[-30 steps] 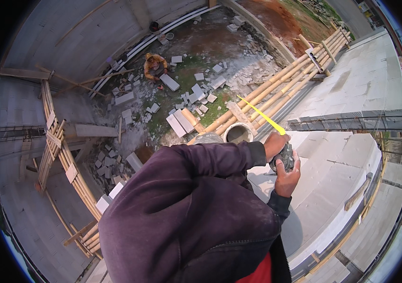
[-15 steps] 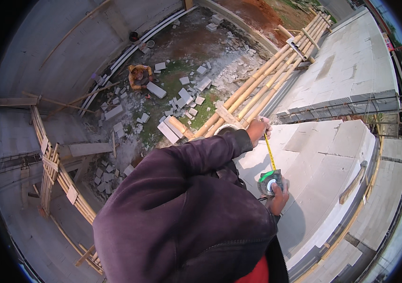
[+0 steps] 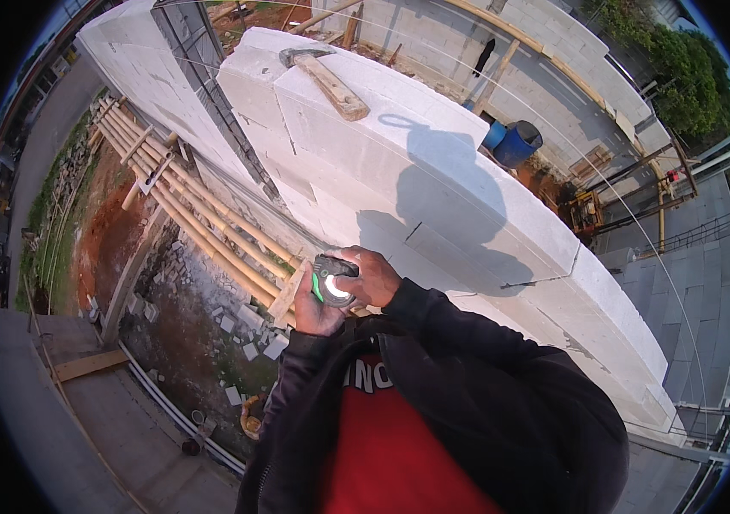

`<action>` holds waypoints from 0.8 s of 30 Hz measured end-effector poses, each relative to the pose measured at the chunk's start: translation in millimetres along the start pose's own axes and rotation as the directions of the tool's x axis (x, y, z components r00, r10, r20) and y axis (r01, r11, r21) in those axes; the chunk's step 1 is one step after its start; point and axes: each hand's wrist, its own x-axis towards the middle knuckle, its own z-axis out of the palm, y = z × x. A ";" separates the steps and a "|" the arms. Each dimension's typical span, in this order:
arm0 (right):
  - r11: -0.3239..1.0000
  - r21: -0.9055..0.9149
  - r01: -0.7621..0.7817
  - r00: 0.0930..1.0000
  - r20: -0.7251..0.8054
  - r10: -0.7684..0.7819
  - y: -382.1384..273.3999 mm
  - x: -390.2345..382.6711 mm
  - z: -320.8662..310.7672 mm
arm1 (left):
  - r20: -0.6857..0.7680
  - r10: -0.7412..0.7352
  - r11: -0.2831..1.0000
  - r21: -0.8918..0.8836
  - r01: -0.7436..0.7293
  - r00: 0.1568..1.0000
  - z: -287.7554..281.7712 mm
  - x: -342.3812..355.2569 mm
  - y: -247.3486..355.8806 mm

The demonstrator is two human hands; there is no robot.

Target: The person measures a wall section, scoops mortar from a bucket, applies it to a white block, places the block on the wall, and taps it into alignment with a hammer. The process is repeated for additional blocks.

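Note:
A round black tape measure (image 3: 328,279) with a green edge and a pale centre is held in front of my chest. My right hand (image 3: 372,279) grips its right side, fingers curled over the case. From the left and below, my left hand (image 3: 317,310) cups the same case, its thumb against the side. No yellow blade shows outside the case. Just beyond my hands rises a wall of white blocks (image 3: 339,184). On top of it lies a hammer (image 3: 330,86) with a wooden handle.
Bamboo scaffold poles (image 3: 211,244) run along the wall at the left. Far below, broken blocks (image 3: 249,319) litter the ground, and a person in yellow (image 3: 252,417) is partly visible. Blue drums (image 3: 516,144) stand behind the wall. A thin string (image 3: 553,128) crosses above.
My view has swung round along the wall. My hands, earlier apart with the yellow blade stretched between them, are now together on the tape measure, and the blade is out of sight.

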 end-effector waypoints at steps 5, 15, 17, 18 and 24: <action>0.975 -0.144 -0.167 0.970 -0.201 0.137 18.6 -18.6 -5.3 | -0.132 -0.115 0.968 0.206 0.141 0.985 -0.8 19.3 -7.4; 0.878 0.040 -0.476 0.755 -0.493 0.432 53.6 -102.4 -54.1 | -0.012 -0.142 0.919 0.370 0.137 0.990 -8.2 76.6 57.8; 0.907 0.025 -0.421 0.789 -0.484 0.380 47.5 -110.0 -61.4 | -0.083 -0.146 0.912 0.374 0.166 0.986 -12.7 86.2 75.8; 0.918 0.016 -0.397 0.800 -0.485 0.355 40.8 -115.2 -68.3 | -0.144 -0.128 0.897 0.404 0.177 0.981 -9.1 90.7 74.0; 0.832 -0.541 -0.125 0.954 -0.295 -0.049 -123.0 -95.3 -128.5 | -0.333 -0.188 0.846 0.423 0.324 0.924 -27.4 118.6 68.9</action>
